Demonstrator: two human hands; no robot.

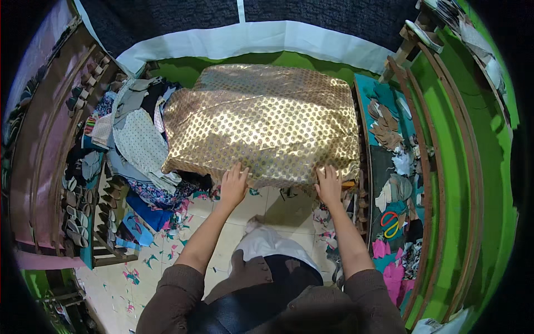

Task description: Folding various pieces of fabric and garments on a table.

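A shiny gold cloth (261, 122) with a pattern of small dark spots lies spread over a broad raised surface in front of me. Along its near edge my left hand (236, 182) rests palm down, fingers stretched and slightly apart. My right hand (329, 183) lies the same way further right, near the cloth's right corner. Both touch the cloth; neither is wrapped round anything. What lies under the cloth is hidden.
Piled fabrics (139, 133) crowd the left side, beside racks of shoe-shaped pieces (78, 217). On the right, a narrow bench holds scissors (391, 222) with red and yellow handles, pink cutouts (392, 278) and brown pieces (385, 125). Scraps litter the tiled floor (194, 220).
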